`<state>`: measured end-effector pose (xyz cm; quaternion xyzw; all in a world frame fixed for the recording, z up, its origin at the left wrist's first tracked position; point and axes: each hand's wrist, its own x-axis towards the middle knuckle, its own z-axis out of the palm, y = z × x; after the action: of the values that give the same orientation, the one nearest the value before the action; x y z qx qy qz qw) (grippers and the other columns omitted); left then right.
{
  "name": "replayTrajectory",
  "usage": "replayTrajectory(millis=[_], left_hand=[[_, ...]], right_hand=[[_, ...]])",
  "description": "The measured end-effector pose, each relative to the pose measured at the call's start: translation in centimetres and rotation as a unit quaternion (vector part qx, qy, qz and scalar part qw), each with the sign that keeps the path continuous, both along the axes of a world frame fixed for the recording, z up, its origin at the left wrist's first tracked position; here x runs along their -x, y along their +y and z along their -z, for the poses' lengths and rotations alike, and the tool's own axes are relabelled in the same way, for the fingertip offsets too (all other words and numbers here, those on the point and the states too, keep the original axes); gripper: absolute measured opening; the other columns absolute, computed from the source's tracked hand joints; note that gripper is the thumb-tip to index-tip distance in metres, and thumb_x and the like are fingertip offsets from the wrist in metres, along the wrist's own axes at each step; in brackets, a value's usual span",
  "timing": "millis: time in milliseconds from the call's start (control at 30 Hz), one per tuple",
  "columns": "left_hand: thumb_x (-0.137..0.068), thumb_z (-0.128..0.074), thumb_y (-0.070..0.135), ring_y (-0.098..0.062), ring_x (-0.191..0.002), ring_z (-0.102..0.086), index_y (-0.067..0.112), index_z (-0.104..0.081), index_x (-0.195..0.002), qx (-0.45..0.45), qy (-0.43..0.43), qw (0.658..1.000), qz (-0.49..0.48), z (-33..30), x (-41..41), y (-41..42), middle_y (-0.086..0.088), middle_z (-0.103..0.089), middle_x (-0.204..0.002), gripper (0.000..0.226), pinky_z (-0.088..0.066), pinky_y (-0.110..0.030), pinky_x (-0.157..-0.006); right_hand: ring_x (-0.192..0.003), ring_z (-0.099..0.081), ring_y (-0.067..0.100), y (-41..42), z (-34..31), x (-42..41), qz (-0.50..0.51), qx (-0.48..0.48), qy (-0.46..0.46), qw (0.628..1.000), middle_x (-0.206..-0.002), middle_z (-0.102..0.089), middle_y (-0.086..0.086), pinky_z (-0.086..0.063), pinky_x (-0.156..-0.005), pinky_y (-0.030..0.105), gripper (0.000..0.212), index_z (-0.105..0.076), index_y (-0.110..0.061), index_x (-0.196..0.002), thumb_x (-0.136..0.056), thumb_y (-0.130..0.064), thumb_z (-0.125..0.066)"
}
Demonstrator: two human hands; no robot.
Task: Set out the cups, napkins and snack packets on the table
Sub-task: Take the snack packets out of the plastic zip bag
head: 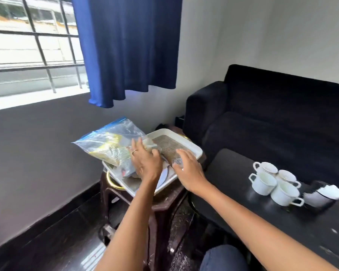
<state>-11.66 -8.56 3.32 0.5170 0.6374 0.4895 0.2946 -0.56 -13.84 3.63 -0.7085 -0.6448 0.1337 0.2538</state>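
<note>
A clear zip bag (108, 141) with a blue seal holds yellow snack packets and leans up off the left end of a white tray (192, 146). My left hand (145, 161) grips the bag's lower right part. My right hand (188, 169) hovers with fingers spread over the tray's front edge, above a small clear packet (177, 162); contact is unclear. Several white cups (273, 182) stand grouped on the black table (233, 192) to the right. A black holder with white napkins (329, 192) stands just right of the cups.
The tray rests on a dark brown stool (164, 200) between the grey wall and the table. A black sofa (272, 114) runs behind the table. A blue curtain (129, 45) hangs above, beside a barred window. My knee (223, 259) shows at the bottom.
</note>
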Motion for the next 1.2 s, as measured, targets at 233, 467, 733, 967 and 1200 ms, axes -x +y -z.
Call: replayTrajectory(millis=[233, 467, 733, 967, 1200], left_hand=[[-0.088, -0.055, 0.019, -0.029, -0.146, -0.009, 0.015, -0.019, -0.151, 0.126, -0.152, 0.954, -0.224, 1.6, 4.0, 2.8, -0.006, -0.003, -0.161, 0.072, -0.012, -0.04, -0.118], [-0.09, -0.053, 0.025, -0.026, -0.144, -0.021, 0.016, -0.021, -0.15, 0.158, -0.274, 0.919, -0.235, 0.9, 3.7, 3.6, -0.006, -0.022, -0.157, 0.068, -0.015, -0.038, -0.117], [-0.087, -0.059, 0.03, -0.027, -0.145, -0.019, 0.012, -0.022, -0.149, 0.198, -0.289, 0.906, -0.237, 2.8, 4.9, 4.2, -0.008, -0.03, -0.155, 0.074, -0.015, -0.04, -0.118], [-0.085, -0.067, 0.029, -0.025, -0.129, -0.041, 0.011, -0.026, -0.146, 0.154, -0.35, 0.91, -0.162, 3.1, 6.4, 4.7, -0.004, -0.043, -0.141, 0.075, -0.034, -0.041, -0.108], [-0.088, -0.06, 0.009, -0.008, -0.053, -0.037, 0.015, -0.06, -0.067, 0.111, -0.283, 0.942, -0.139, 3.3, 6.0, 4.2, 0.0, -0.056, -0.064, 0.023, -0.034, -0.02, -0.047]], right_hand=[[-0.141, -0.027, 0.021, 6.4, 1.6, 6.5, -0.086, 0.009, 0.002, 0.996, -0.152, -0.032, 0.005, -0.022, -0.115, 0.037, 0.052, -0.035, -0.012, -0.143, -0.092, -0.017, -0.045], [-0.147, -0.005, 0.015, 10.3, 3.0, 9.6, -0.177, 0.105, -0.097, 0.974, -0.161, -0.002, -0.002, -0.008, -0.118, 0.041, 0.059, -0.009, -0.02, -0.151, -0.1, -0.026, -0.037], [-0.143, -0.02, 0.012, 8.8, 6.0, 9.7, -0.146, 0.014, -0.117, 0.982, -0.155, -0.029, -0.005, -0.023, -0.114, 0.041, 0.049, -0.029, -0.018, -0.146, -0.099, -0.022, -0.041], [-0.142, -0.023, 0.012, 6.4, 6.6, 8.1, -0.134, 0.027, -0.097, 0.986, -0.155, -0.028, -0.006, -0.025, -0.108, 0.043, 0.056, -0.031, -0.021, -0.146, -0.094, -0.027, -0.05], [-0.145, -0.018, 0.012, 4.5, 6.1, 7.2, -0.138, 0.08, -0.065, 0.985, -0.159, -0.016, -0.007, -0.022, -0.112, 0.042, 0.064, -0.02, -0.021, -0.15, -0.094, -0.032, -0.05]])
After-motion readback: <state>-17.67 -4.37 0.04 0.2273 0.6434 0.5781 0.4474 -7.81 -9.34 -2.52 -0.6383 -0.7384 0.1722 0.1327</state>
